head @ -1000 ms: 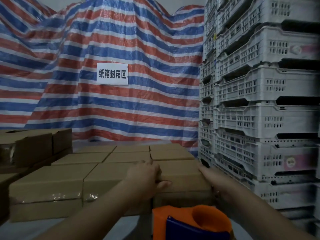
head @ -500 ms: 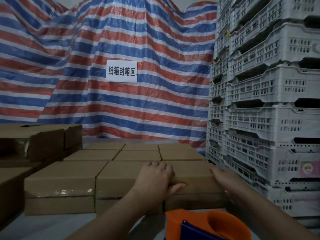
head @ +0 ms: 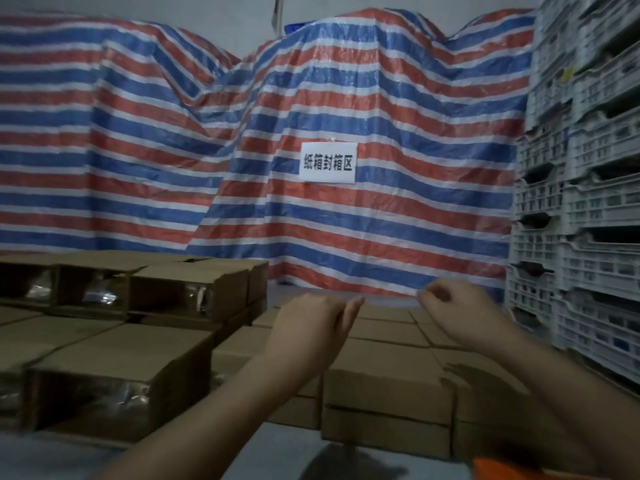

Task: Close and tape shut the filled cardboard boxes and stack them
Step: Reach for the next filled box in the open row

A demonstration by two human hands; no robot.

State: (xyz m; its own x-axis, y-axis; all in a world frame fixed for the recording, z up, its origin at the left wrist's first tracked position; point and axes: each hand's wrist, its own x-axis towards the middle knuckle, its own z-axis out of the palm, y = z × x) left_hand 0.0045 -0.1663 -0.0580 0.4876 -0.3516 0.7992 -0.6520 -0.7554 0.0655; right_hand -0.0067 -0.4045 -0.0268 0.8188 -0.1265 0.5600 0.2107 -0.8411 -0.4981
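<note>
Here, at the lower left of the frame, the taller stack of taped boxes (head: 114,386) is sitting with glossy tape showing on its dark near face, and a misjudged reach toward it could be nudging that stack out of line. Moving toward the centre, the left hand (head: 311,327) is hovering above the low rows of boxes with fingers loosely relaxed, holding nothing. Just below it, the nearest closed box (head: 384,393) is lying at the front edge of the row on the surface (head: 284,452); a careless push could be sliding it askew. To the right, the right hand (head: 460,317) is raised, fingers softly curled and gripping nothing. At the lower right corner an orange tape dispenser (head: 498,471) is barely showing, and a forearm may be knocking it.
</note>
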